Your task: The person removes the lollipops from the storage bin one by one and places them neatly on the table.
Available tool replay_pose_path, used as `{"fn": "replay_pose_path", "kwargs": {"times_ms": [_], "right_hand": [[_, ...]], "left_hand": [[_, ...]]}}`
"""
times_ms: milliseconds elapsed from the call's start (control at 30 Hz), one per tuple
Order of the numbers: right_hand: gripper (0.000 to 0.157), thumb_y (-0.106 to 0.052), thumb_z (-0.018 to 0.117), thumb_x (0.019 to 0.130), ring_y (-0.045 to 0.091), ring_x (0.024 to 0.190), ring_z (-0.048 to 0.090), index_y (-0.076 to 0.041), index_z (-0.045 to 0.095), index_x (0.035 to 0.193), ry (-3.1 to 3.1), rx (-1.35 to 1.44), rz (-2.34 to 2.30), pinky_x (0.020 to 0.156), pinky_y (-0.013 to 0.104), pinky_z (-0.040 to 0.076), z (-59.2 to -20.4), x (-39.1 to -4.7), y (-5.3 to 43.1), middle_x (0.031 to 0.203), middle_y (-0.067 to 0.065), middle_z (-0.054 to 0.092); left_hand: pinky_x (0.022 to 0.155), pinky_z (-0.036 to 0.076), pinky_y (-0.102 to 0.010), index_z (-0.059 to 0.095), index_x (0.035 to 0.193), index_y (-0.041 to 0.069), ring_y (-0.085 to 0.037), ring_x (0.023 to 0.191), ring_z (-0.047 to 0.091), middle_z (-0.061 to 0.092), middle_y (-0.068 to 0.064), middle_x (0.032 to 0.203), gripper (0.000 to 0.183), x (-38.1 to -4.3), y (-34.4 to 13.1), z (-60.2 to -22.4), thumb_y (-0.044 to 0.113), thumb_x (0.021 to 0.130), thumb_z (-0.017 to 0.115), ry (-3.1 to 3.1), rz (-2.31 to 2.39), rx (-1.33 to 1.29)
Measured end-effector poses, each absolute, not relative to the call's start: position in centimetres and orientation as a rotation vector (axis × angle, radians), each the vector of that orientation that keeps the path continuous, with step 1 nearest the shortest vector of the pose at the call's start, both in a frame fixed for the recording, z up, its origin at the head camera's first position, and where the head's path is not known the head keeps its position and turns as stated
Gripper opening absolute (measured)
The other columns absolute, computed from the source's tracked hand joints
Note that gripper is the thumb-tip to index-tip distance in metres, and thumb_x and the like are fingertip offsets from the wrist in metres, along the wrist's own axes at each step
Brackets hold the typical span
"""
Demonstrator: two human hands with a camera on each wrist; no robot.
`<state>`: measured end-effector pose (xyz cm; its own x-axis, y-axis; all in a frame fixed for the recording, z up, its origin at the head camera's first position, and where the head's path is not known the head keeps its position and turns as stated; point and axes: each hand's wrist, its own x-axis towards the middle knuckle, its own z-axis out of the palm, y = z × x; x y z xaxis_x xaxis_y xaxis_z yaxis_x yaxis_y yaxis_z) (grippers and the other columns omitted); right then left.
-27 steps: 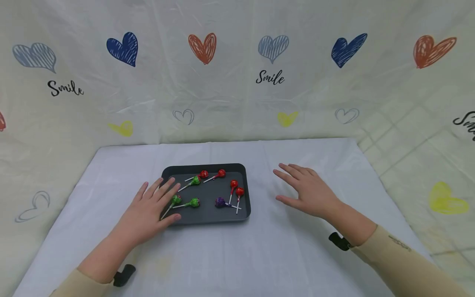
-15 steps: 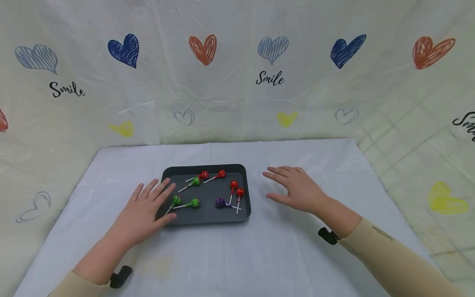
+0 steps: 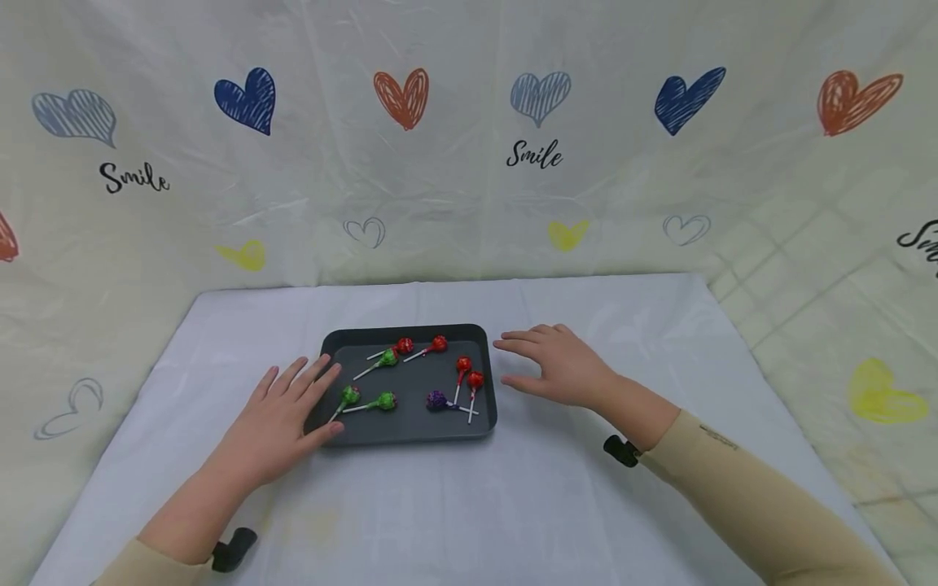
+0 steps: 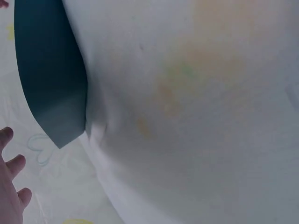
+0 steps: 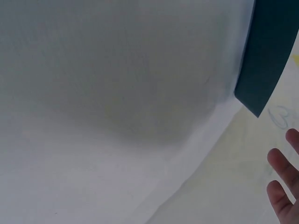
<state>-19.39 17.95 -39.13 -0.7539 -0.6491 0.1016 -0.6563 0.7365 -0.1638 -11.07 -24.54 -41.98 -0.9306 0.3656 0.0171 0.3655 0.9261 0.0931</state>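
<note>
A dark grey tray (image 3: 410,434) lies on the white-covered table and holds several lollipops. Green-wrapped ones, such as one lollipop (image 3: 386,400), lie toward its left and middle. Red ones, such as one lollipop (image 3: 438,343), lie at the back and right, and a purple lollipop (image 3: 436,400) is at the front right. My left hand (image 3: 274,423), fingers spread, overlaps the tray's left edge in the head view and holds nothing. My right hand (image 3: 560,366) hovers just off the tray's right edge, fingers extended, also holding nothing. Both wrist views show fingertips beside the tray's outer wall (image 4: 51,74).
A white cloth (image 3: 469,513) covers the table, with a faint stain (image 4: 205,60) at the near left. Behind and at the sides hangs a pale sheet printed with hearts and "Smile". Dark wrist straps (image 3: 621,451) show at the cuffs.
My right hand has moved left, from well right of the tray to close by its right edge. The left hand has drawn back slightly to the left. The lollipops have stayed put.
</note>
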Motion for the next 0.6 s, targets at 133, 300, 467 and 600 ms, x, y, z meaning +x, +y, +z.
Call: {"fn": "replay_pose_path", "kwargs": {"times_ms": [133,300,467,600], "right_hand": [[0.050,-0.048,0.064,0.093,0.021,0.114,0.058,-0.023,0.062,0.136,-2.889,1.162,0.290,0.091,0.041,0.046,-39.3,-19.9,16.9,0.134,-0.004,0.063],[0.045,-0.046,0.066,0.093,0.019,0.108,0.059,-0.024,0.065,0.133,-2.908,1.240,0.275,0.087,0.038,0.046,-39.7,-20.5,15.6,0.129,-0.005,0.066],[0.040,-0.043,0.068,0.093,0.017,0.102,0.058,-0.026,0.068,0.128,-2.934,1.279,0.250,0.085,0.037,0.045,-39.6,-20.8,14.6,0.123,-0.005,0.069],[0.036,-0.039,0.070,0.092,0.017,0.098,0.059,-0.023,0.071,0.124,-2.941,1.325,0.176,0.083,0.037,0.047,-39.5,-21.2,13.8,0.118,-0.005,0.071]], "left_hand": [[0.118,0.007,-0.061,0.023,0.159,0.019,-0.037,0.149,0.014,0.018,-0.008,0.165,0.085,-11.0,-24.7,-42.2,0.061,0.094,0.056,3.064,0.176,0.556],[0.117,0.008,-0.063,0.025,0.159,0.017,-0.039,0.148,0.015,0.019,-0.010,0.164,0.085,-10.9,-25.1,-42.6,0.062,0.094,0.055,3.041,0.187,0.526],[0.117,0.007,-0.062,0.024,0.159,0.017,-0.039,0.149,0.013,0.017,-0.008,0.165,0.085,-11.0,-25.5,-43.1,0.064,0.094,0.053,3.036,0.183,0.512],[0.117,0.008,-0.062,0.025,0.159,0.017,-0.039,0.149,0.014,0.017,-0.008,0.165,0.085,-11.1,-25.8,-43.4,0.064,0.094,0.052,3.042,0.194,0.512]]}}
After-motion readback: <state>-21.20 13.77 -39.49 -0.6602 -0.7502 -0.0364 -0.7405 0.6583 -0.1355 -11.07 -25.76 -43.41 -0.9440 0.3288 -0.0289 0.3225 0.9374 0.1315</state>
